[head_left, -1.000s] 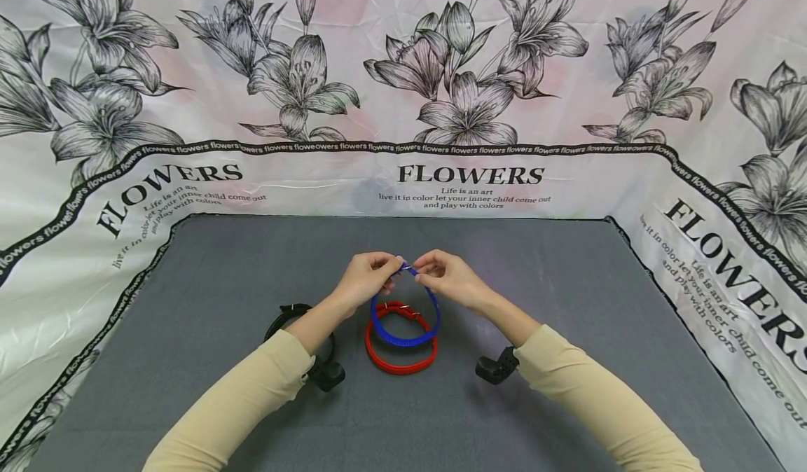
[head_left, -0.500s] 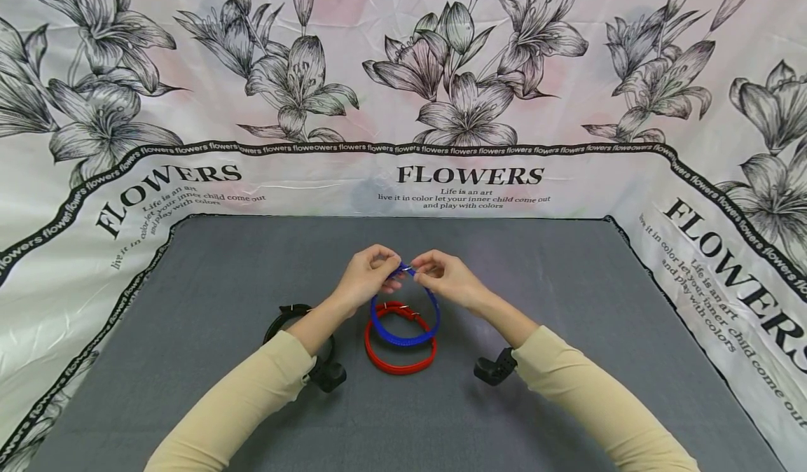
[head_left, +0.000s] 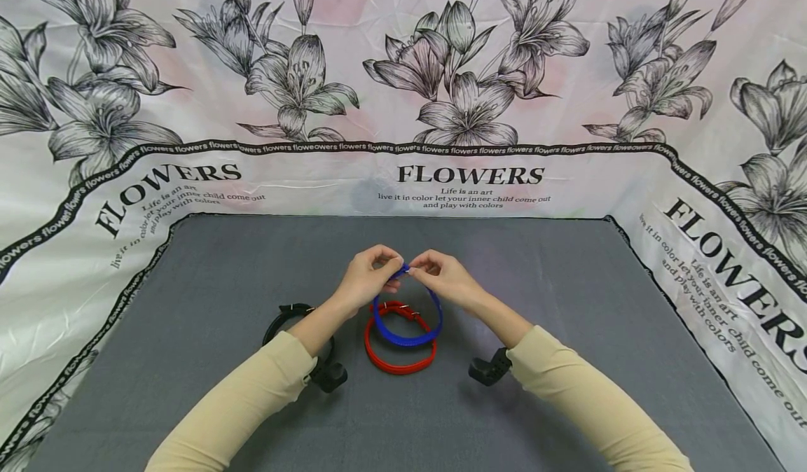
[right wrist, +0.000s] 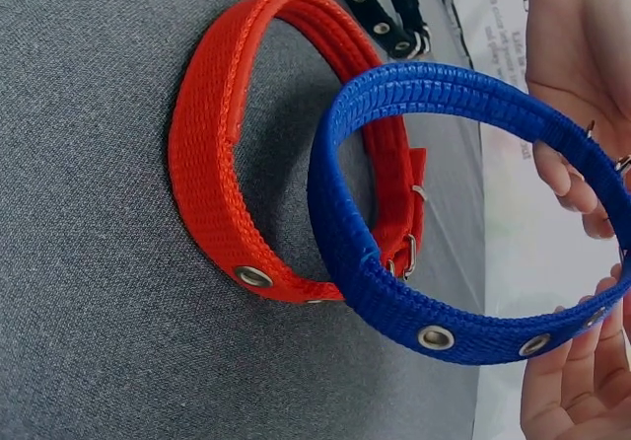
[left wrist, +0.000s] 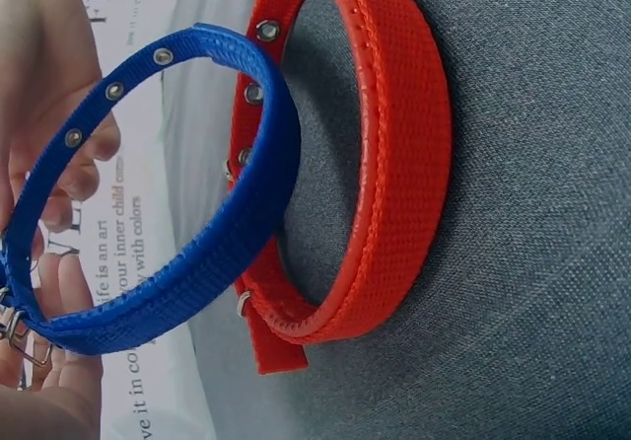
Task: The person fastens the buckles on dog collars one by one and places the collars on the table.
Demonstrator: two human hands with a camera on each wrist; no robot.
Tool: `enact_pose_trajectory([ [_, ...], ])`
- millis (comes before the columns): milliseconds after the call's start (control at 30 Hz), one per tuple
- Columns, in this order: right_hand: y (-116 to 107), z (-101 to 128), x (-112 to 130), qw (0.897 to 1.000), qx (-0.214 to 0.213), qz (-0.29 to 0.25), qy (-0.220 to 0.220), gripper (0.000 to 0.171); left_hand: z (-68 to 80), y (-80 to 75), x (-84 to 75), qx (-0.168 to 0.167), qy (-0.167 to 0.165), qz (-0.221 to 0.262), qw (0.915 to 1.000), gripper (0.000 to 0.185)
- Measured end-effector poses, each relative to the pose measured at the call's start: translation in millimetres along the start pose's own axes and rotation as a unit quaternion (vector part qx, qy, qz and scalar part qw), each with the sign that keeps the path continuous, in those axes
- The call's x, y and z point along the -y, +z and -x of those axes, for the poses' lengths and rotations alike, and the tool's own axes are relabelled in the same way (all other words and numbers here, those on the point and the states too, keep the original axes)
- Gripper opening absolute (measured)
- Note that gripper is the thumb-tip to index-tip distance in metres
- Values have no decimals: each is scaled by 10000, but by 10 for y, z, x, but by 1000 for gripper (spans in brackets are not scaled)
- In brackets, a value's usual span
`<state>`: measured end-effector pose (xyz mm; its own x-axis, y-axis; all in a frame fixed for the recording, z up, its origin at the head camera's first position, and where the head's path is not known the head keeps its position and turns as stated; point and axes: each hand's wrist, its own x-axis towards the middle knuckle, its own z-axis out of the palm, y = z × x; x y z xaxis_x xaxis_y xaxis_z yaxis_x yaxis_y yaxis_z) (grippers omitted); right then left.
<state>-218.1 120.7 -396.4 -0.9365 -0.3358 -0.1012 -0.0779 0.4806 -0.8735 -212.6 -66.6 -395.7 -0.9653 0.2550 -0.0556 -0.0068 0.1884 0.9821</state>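
Note:
A blue dog collar, closed into a loop, hangs between the two hands with its lower part in front of a red collar. My left hand pinches it on the left of its metal buckle. From the right, my right hand pinches the strap end by the buckle, its fingertips close to the left ones. Metal eyelets line the blue strap in the wrist views. Below, the red collar stands on the grey cloth, buckled into a ring. The fingertips partly hide the blue buckle.
A black collar lies on the grey cloth, partly behind the left forearm. Black wrist cameras hang under both sleeves. White flower-printed fabric rises at the back and sides.
My right hand has moved slightly left, bringing its fingertips to the buckle and closer to the left hand. The blue collar has shifted a little right; the red and black collars stay put.

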Motion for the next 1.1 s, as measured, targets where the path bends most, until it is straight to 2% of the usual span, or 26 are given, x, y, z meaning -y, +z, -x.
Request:
enact_pose_trajectory([
  [533, -2, 17, -5, 10000, -32, 4, 64, 18, -14, -32, -5, -280, 94, 168, 9994, 24],
  [833, 8, 6, 28, 9998, 30, -84, -201, 35, -15, -18, 27, -261, -64, 207, 9994, 21],
  [1100, 14, -16, 26, 9999, -9, -52, 89, 27, -24, -4, 45, -194, -52, 214, 9996, 18],
])
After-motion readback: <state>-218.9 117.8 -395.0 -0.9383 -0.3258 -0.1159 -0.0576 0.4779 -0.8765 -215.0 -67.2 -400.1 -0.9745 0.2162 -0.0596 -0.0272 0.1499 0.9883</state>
